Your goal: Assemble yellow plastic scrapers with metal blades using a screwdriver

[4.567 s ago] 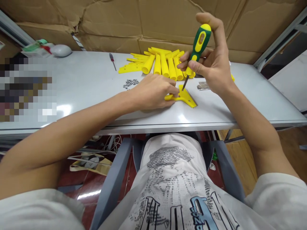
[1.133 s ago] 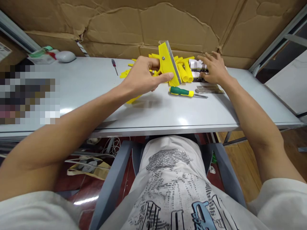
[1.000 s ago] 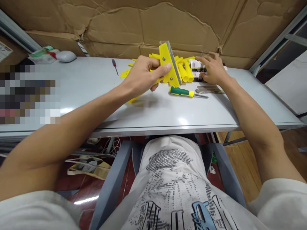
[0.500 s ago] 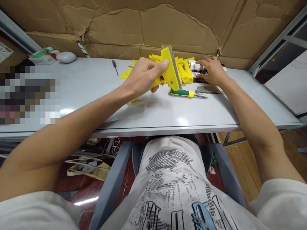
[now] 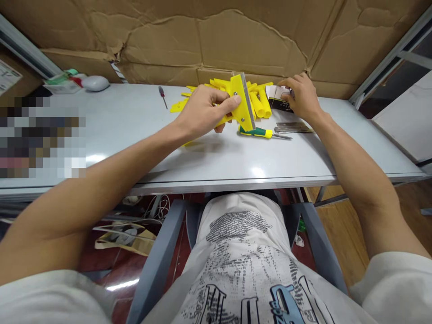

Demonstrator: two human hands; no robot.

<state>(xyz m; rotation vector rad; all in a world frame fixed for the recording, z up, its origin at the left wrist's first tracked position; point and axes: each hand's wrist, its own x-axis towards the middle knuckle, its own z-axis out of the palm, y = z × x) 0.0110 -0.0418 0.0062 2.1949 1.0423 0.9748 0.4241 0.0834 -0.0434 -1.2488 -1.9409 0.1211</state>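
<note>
Both curl partway: left hand (image 5: 206, 110) pinches scraper (image 5: 243, 109), right hand (image 5: 304, 96) touches box (image 5: 278, 103).

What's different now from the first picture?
The right hand let go of the green-and-yellow screwdriver, which now lies on the table, and is now at the box. The left hand has lifted the yellow scraper. The little screwdriver stayed put.

We faced creased brown cardboard sheets (image 5: 165, 40) behind a long, glossy white table (image 5: 135, 112); below lay shiny dark-red floor tiles (image 5: 126, 265), a broad-armed blue-grey chair (image 5: 158, 256) and, farther right, brown wood-grain flooring (image 5: 340, 225).
</note>
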